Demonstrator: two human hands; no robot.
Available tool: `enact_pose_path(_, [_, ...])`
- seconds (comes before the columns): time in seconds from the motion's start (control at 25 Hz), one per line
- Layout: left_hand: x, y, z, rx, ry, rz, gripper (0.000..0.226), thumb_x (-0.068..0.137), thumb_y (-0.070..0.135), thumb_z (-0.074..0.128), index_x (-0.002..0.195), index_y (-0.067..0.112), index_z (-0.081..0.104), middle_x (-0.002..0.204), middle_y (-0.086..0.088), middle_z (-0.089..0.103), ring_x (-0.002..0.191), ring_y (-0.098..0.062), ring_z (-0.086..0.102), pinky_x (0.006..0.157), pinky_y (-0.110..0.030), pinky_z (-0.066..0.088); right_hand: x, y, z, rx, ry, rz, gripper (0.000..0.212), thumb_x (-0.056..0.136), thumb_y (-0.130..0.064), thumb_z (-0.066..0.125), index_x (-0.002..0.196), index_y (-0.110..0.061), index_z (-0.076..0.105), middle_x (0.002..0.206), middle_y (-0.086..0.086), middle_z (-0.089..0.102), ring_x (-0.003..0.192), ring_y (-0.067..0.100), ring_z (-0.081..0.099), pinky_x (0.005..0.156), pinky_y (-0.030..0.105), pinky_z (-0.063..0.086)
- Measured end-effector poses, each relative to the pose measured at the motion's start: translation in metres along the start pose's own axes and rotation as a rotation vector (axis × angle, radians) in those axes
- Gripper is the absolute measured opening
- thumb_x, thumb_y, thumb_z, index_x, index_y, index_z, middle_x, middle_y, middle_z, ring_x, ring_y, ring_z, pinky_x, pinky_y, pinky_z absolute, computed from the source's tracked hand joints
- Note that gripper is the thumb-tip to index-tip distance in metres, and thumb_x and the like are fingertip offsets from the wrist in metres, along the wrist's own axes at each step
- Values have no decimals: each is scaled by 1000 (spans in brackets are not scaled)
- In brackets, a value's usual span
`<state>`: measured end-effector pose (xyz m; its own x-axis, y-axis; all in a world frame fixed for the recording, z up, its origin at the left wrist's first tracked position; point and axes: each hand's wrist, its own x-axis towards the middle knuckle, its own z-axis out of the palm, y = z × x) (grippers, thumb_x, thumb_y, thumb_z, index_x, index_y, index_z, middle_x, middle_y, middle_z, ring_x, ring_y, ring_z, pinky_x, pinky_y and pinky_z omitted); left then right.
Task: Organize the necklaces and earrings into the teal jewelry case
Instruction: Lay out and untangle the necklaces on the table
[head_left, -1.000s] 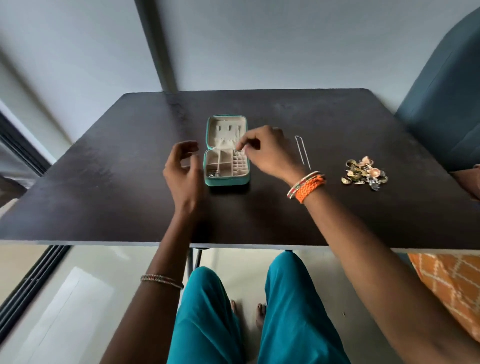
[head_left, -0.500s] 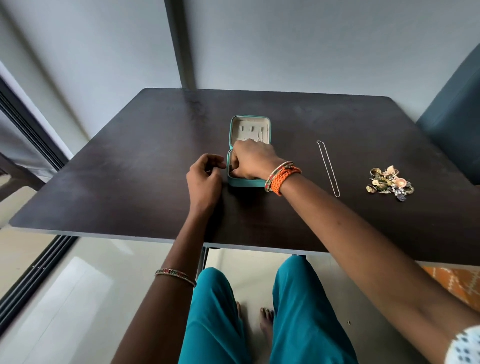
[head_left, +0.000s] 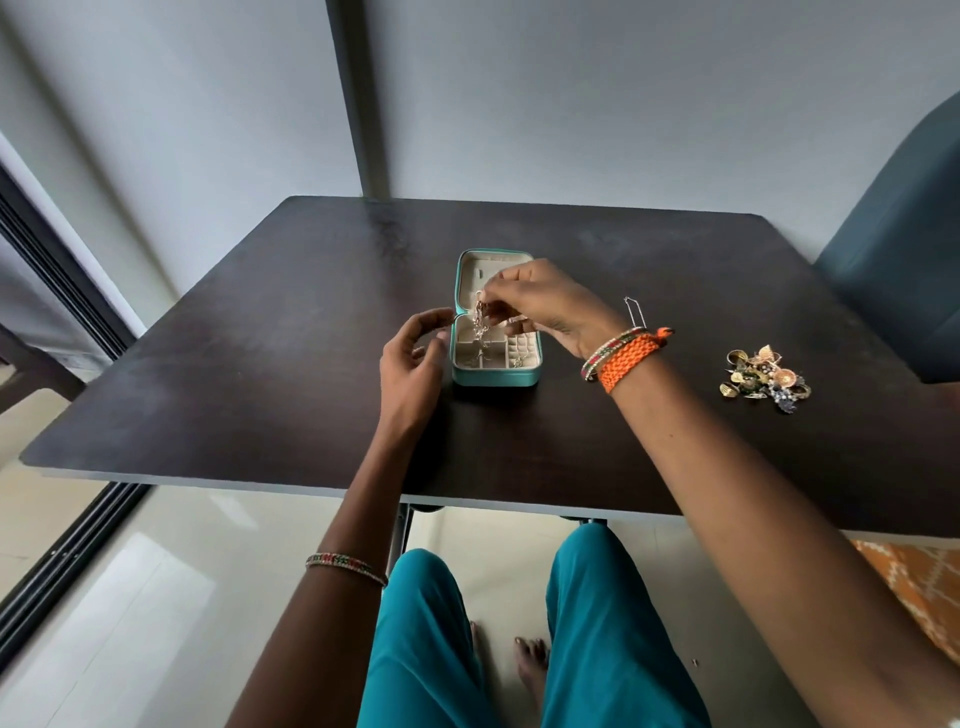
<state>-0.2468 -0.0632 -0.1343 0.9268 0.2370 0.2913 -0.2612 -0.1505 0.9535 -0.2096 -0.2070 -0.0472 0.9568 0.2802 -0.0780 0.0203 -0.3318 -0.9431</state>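
Note:
The teal jewelry case (head_left: 493, 378) lies open on the dark table (head_left: 208, 364), its lid flat toward the far side and cream compartments showing. My right hand (head_left: 540, 306) hovers over the case, fingers pinched on a thin chain necklace (head_left: 480, 325) that dangles into the left compartments. My left hand (head_left: 415, 358) is just left of the case, fingers curled and apart, holding nothing. A second silver chain (head_left: 635, 312) lies on the table right of my right wrist, partly hidden by it. A pile of earrings (head_left: 763, 378) sits further right.
A teal chair back (head_left: 904, 249) stands at the table's right edge. The near table edge runs above my knees. A dark window frame (head_left: 62, 291) lies to the left, and an orange patterned cushion (head_left: 914, 577) sits at lower right.
My right hand has risen from inside the case, lifting a chain that now hangs from its fingers. My left hand has opened slightly beside the case. The camera has shifted.

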Motion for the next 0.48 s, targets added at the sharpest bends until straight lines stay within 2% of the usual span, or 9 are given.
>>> enact_pose_path(0.12, [-3,22,-3,-80,-165,33,26,100,10,40,112,18,61,103,10,65,94,12,60,80,-6,42,-11,-15,-6,252,-177,-50,14,93,-5,51,85,-5,61,80,11,66,72,17,63,77,31,55])
enact_pose_path(0.2, [-1,36,-9,-181,-259,-27,27,102,24,38,108,21,65,104,2,68,101,-2,62,90,-18,45,-17,-23,-7,351,-224,-62,14,94,-5,50,86,-7,61,81,10,69,75,20,66,81,39,55])
enact_pose_path(0.28, [-5,51,-15,-285,-311,-117,28,96,39,46,102,22,68,103,-5,71,98,-16,64,93,-30,51,-25,-30,-5,359,-186,-91,11,94,-5,53,88,-8,61,82,10,69,74,21,66,77,39,57])
enact_pose_path(0.32, [-9,58,-16,-288,-314,-115,24,92,37,53,101,21,68,99,-4,72,93,-17,66,89,-30,53,-29,-33,-4,350,-153,-108,8,93,-5,54,89,-7,62,83,11,68,73,21,67,73,37,57])
enact_pose_path(0.4, [-21,70,-14,-258,-282,-40,17,86,18,62,102,13,66,87,-1,74,78,-13,68,77,-26,57,-40,-40,0,344,-76,-127,5,91,-5,57,92,-4,62,85,14,68,71,21,68,68,34,58])
enact_pose_path(0.48, [-29,78,-12,-282,-199,3,21,86,5,62,108,5,62,80,-5,73,66,-12,68,67,-24,57,-51,-45,3,360,17,-147,6,91,-4,58,93,0,61,84,16,67,69,22,68,65,31,60])
